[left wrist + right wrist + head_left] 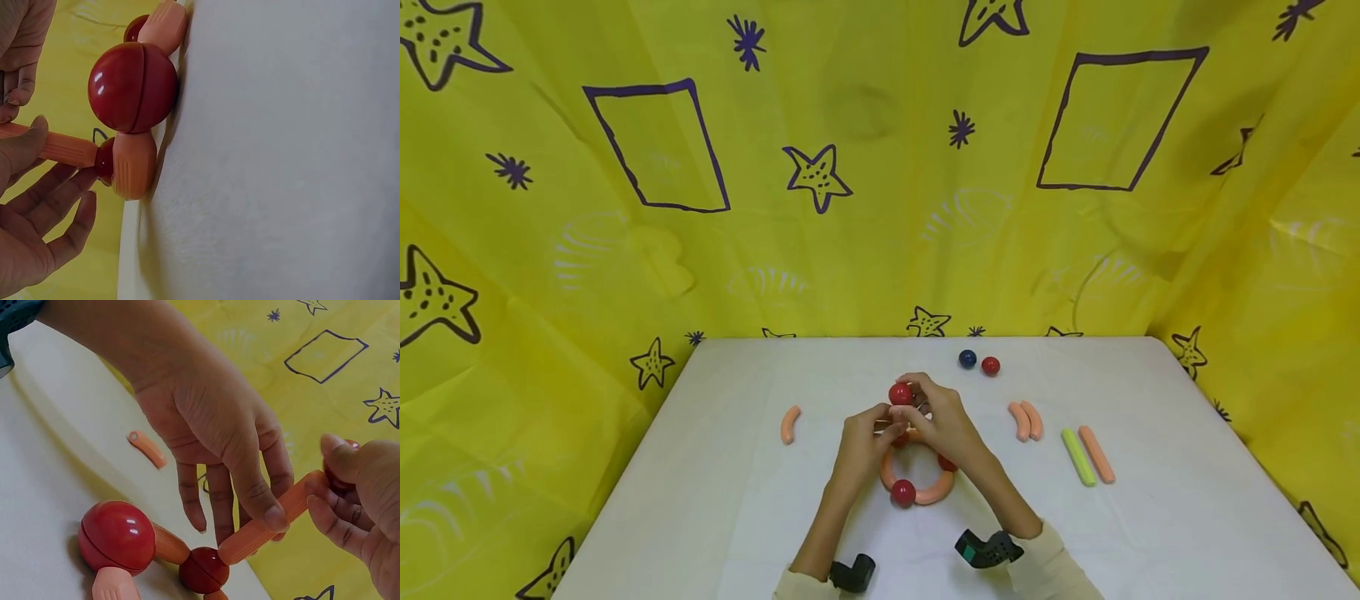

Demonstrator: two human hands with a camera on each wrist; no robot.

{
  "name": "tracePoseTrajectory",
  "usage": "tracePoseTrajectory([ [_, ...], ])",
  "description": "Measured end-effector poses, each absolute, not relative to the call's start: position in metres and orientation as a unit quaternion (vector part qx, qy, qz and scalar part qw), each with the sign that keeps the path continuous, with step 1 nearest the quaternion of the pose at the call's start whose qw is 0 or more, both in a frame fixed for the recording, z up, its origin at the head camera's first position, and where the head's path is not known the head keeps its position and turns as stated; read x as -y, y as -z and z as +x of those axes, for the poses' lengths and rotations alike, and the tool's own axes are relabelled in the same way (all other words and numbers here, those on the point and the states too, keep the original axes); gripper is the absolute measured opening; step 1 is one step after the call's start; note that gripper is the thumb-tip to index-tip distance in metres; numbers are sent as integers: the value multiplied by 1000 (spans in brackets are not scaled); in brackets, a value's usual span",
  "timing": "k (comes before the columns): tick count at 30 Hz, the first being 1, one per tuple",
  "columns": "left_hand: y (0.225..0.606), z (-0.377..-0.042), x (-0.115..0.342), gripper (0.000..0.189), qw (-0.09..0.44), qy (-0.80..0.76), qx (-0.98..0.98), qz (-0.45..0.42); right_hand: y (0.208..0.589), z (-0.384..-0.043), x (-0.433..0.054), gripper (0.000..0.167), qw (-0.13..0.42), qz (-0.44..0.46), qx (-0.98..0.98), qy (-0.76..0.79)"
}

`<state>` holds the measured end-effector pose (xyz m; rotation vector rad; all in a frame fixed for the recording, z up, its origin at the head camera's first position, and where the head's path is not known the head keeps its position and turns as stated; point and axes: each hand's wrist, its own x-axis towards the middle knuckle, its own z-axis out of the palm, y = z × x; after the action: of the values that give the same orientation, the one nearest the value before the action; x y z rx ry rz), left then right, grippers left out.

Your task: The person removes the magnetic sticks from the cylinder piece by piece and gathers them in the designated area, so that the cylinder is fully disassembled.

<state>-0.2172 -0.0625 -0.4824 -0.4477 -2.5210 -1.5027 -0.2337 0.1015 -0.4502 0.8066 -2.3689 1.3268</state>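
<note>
A ring of curved orange pieces [934, 492] joined by red balls [903, 493] lies on the white table. From the ring's far ball [204, 570] a ribbed orange stick [256, 540] rises, its lower end touching that ball. My left hand [861, 439] pinches this stick between thumb and fingers. Higher up, my right hand [943, 419] holds another red ball [900, 394] by thumb and fingertips at the stick's upper end. In the right wrist view the fingers partly cover this ball, so I cannot tell whether it is fully joined.
A curved orange piece [790, 425] lies left of the hands. To the right are two more curved pieces [1030, 421], a green stick [1078, 457] and an orange stick [1097, 455]. A blue ball [967, 359] and a red ball [991, 366] sit near the back edge, before a yellow curtain [880, 250].
</note>
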Motion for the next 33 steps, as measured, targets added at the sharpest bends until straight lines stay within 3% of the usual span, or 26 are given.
tracePoseTrajectory([
  [11,484,-218,65,5,86,497,852,-143,451,-232,-98,41,131,261,802,-521],
  [21,485,-219,66,16,71,509,846,-139,454,-239,-108,43,192,227,814,-500],
  [33,482,-219,67,17,72,498,852,-142,465,-264,-147,43,180,77,835,-514],
])
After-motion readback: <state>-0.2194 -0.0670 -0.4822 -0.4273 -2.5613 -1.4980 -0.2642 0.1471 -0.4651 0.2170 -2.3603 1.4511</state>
